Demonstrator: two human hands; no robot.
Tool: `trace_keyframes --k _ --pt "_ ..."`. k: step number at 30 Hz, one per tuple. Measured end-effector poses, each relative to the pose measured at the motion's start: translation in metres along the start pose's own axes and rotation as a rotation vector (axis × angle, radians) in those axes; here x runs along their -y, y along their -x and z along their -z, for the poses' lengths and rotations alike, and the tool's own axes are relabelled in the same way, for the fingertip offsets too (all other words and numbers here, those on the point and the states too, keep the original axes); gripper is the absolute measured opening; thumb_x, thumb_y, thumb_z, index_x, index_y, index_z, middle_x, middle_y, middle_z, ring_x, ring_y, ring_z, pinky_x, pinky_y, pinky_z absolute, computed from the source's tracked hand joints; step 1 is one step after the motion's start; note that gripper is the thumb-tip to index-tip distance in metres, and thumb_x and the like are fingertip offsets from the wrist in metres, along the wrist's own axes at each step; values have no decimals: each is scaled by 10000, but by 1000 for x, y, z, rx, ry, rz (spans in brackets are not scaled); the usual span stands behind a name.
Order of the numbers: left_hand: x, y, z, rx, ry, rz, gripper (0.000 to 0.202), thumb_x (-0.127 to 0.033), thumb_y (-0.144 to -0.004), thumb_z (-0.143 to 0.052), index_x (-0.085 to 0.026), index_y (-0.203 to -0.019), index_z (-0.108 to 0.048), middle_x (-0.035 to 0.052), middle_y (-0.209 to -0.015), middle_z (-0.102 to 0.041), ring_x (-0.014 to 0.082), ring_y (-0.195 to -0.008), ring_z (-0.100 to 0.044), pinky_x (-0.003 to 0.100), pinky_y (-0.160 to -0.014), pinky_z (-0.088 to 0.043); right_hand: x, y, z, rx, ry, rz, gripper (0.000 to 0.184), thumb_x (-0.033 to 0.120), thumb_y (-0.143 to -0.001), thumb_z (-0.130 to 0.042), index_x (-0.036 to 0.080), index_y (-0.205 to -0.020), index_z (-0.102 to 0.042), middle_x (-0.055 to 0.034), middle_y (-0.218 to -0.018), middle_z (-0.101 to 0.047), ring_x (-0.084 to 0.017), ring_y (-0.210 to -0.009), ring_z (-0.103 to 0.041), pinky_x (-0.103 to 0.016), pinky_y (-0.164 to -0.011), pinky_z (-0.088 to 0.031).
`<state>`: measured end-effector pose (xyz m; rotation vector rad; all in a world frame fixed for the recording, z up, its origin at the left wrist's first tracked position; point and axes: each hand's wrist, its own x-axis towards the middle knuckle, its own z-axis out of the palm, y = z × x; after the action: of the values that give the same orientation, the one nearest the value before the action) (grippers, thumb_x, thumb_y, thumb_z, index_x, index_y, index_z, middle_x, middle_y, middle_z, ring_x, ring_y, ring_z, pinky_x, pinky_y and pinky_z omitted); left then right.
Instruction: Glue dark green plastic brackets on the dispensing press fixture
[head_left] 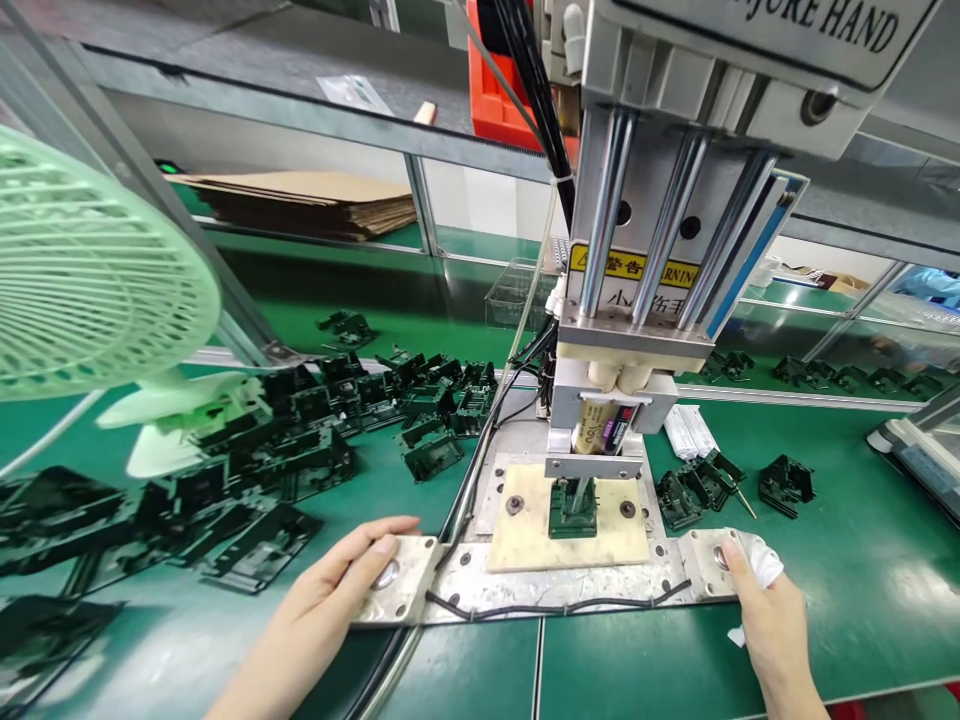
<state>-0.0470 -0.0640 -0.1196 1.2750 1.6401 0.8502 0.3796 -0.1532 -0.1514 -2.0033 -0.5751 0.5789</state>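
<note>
My left hand [330,600] lies flat with its thumb on the round metal button [387,574] at the left end of the press's base plate [555,590]. My right hand [765,625] presses a finger on the right button [721,557] while holding a crumpled white cloth [763,566] under the fingers. Between them a black plastic part [571,508] sits in the fixture on a cream board [525,535]. The press head [611,425] hangs just above that part.
A heap of black plastic parts [300,440] covers the green mat at left. A few more black parts [705,485] lie right of the press. A green fan [90,270] stands at far left. Cardboard sheets [307,200] are stacked behind. A black cable [465,500] runs toward me.
</note>
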Motion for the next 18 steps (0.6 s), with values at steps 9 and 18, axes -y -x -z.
trace_keyframes --k 9,18 --pt "10 -4 -2 23 79 11 762 -816 -697 -646 -221 -1172 -656 56 -1100 -702 199 -808 -592 236 -669 -445 0 -2 4 -54 20 59 706 754 -586 -725 150 -949 -767 -132 -998 -753 -378 -1027 -666 -400 -805 -518" --pt "8 1 -3 12 122 20 638 -729 -762 -679 -229 -1158 -676 28 -972 -687 153 -730 -546 198 -602 -410 3 3 4 -89 -4 148 659 719 -630 -748 141 -945 -768 -140 -992 -752 -377 -987 -678 -423 -804 -509"
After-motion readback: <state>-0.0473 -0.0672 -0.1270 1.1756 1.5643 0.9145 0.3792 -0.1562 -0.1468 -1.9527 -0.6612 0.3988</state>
